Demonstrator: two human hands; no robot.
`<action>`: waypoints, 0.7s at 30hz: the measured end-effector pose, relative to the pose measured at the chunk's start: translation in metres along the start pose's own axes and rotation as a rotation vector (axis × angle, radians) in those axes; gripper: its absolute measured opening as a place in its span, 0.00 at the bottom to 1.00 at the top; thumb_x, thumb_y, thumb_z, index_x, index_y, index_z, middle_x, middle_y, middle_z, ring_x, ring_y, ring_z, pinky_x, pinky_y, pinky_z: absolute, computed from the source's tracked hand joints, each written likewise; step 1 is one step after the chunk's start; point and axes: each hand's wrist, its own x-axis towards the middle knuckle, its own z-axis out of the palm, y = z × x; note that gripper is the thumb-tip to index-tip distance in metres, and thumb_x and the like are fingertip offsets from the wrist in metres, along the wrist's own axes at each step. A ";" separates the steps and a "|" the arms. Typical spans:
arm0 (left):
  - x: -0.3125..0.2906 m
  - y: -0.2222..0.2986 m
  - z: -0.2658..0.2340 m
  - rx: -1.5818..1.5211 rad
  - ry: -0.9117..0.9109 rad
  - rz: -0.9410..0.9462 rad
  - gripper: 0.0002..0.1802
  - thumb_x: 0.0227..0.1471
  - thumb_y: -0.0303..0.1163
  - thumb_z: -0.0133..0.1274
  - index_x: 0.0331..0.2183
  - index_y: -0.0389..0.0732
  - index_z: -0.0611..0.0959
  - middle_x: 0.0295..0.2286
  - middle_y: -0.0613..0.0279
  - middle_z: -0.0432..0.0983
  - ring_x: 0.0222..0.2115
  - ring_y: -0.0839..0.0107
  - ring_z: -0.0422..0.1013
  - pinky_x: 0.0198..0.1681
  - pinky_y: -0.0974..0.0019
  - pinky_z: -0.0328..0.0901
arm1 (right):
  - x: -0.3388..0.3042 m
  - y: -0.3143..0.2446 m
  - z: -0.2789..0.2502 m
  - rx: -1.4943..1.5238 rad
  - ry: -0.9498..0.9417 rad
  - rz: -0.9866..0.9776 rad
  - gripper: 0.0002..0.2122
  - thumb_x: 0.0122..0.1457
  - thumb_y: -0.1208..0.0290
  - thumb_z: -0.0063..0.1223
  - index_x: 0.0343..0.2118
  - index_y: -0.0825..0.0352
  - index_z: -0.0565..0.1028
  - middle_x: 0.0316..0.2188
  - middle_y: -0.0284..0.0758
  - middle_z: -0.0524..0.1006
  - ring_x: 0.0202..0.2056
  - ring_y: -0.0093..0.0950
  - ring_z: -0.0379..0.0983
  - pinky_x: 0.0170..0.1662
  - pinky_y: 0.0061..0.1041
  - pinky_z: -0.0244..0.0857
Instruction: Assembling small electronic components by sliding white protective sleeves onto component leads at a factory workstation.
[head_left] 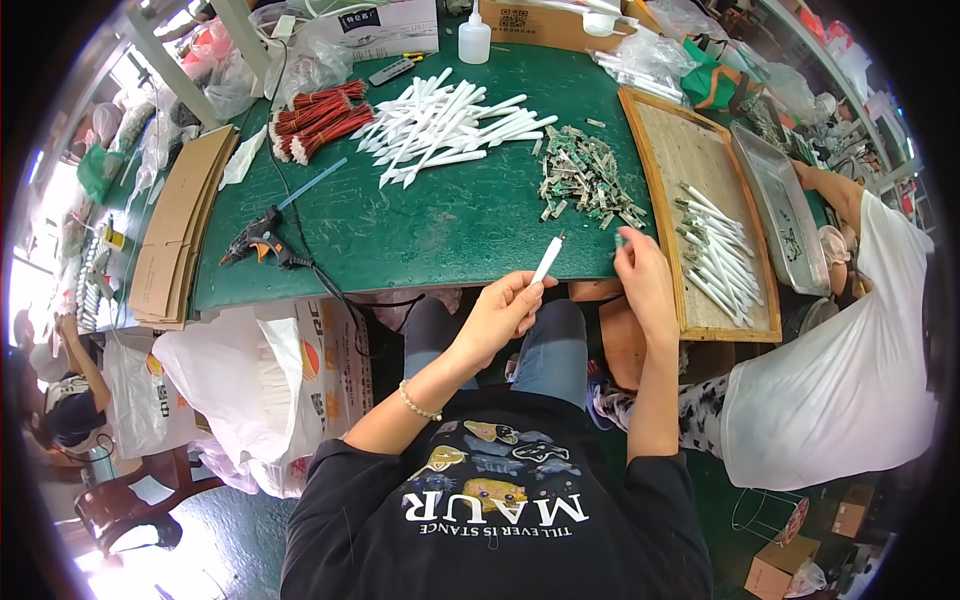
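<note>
My left hand [508, 306] is closed around a slim white plastic tube [547, 260], tilted upward, with a short dark and reddish bit showing at its top end. At the table's front edge my right hand [643, 268] pinches a small greenish circuit board [619, 239], mostly covered by the fingers. Just beyond that hand lies a heap of small circuit boards [590, 175]. Farther back is a pile of white pointed tubes [435, 125]. Bundles of red wires [322, 115] rest to the left of these tubes.
A wooden-framed tray [665, 130] with several board-tipped white tubes stands at right, beside a metal tray [770, 190]. A glue gun [265, 238] and its cord lie at left near flattened cardboard [180, 230]. A white bottle [474, 40] stands at the back. Another person [840, 350] works at right.
</note>
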 end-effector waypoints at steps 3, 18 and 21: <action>0.002 -0.008 0.004 -0.036 0.008 0.017 0.15 0.60 0.34 0.43 0.44 0.33 0.71 0.19 0.75 0.57 0.17 0.87 0.53 0.19 0.82 0.49 | -0.013 -0.039 0.001 0.772 -0.209 0.178 0.09 0.58 0.79 0.46 0.41 0.71 0.71 0.28 0.23 0.69 0.30 0.11 0.64 0.32 0.11 0.59; -0.013 -0.009 0.008 -0.259 -0.003 0.010 0.10 0.60 0.35 0.44 0.36 0.38 0.71 0.17 0.76 0.55 0.15 0.87 0.49 0.17 0.80 0.46 | -0.047 -0.073 0.024 1.359 -0.327 0.168 0.08 0.54 0.79 0.53 0.36 0.67 0.69 0.36 0.35 0.75 0.38 0.20 0.70 0.45 0.18 0.62; -0.016 -0.008 0.009 -0.232 -0.015 0.017 0.12 0.60 0.36 0.42 0.40 0.37 0.71 0.17 0.76 0.55 0.16 0.87 0.49 0.17 0.80 0.46 | -0.045 -0.075 0.021 1.371 -0.197 0.208 0.10 0.54 0.78 0.54 0.39 0.68 0.70 0.34 0.35 0.76 0.36 0.19 0.71 0.42 0.17 0.64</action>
